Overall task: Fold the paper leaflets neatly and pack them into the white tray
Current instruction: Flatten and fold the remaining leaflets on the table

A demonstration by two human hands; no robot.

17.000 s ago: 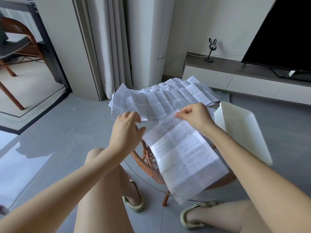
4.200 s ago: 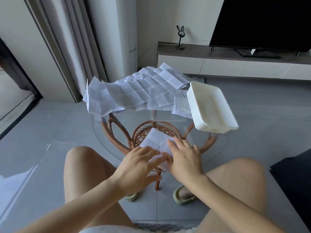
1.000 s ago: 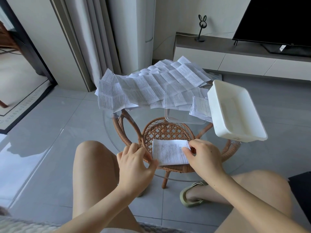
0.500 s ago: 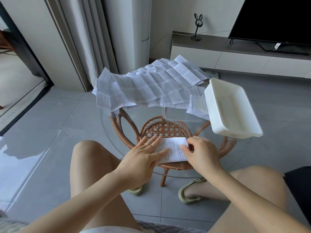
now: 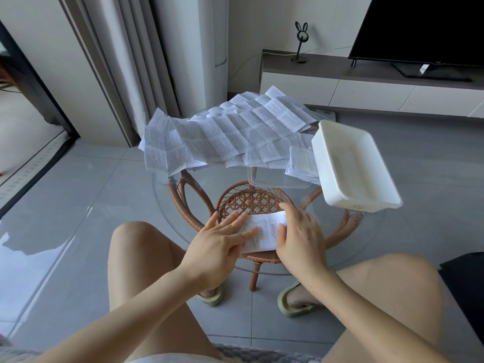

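The folded leaflet [image 5: 264,231] lies near the front edge of the glass surface [image 5: 183,205], under both hands. The left hand [image 5: 217,247] presses it with a wide grip, fingers straight and flat; the right hand [image 5: 301,239] rests over its right end, grip loose too (pinching nothing). The white tray [image 5: 358,203] sits further back on the right, beside the pile of unfolded leaflets [image 5: 222,137]

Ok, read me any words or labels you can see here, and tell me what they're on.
Nothing reads clearly.
Folded leaflet at the near edge: print too small.
Unfolded leaflets behind it: print too small.
White tray, near wall: small mark, blurred.
Sandal, strap: embossed word, blurred.
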